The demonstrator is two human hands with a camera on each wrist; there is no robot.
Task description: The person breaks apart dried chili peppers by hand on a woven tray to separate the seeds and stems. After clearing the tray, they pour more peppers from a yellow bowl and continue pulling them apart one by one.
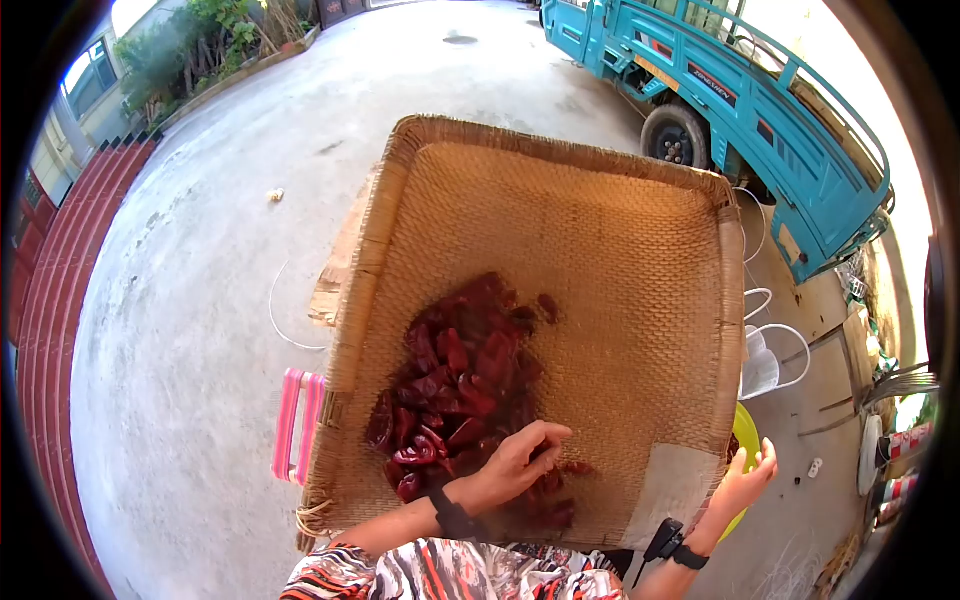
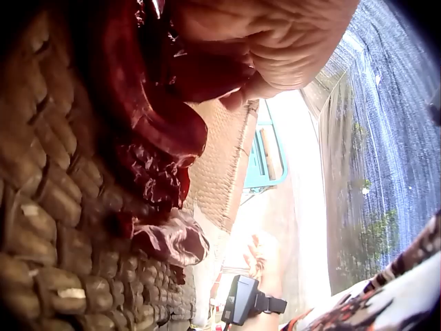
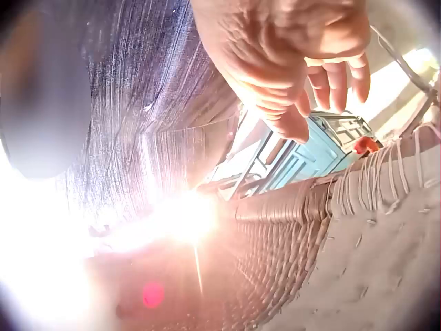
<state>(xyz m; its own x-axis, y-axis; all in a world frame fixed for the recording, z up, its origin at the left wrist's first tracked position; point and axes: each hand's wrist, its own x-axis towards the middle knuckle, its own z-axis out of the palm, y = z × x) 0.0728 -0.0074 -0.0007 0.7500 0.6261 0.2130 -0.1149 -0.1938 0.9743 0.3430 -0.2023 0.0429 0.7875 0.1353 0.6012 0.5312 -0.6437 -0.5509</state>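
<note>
A pile of dark red dried peppers lies in the lower left part of a woven basket tray. Over the pile's lower right side, my left hand reaches with loosely bent fingers. In the left wrist view the hand is close against a glossy pepper; no firm grip shows. My right hand is beyond the tray's right edge, over a yellow-green bowl with dark red pieces inside. Its fingers are spread and hold nothing in the right wrist view, where the hand hangs above the rim.
A pink-striped handle sticks out left of the tray. On the right are a white bag with loop handles and clutter by the wall. A teal cargo vehicle stands behind, red steps at far left.
</note>
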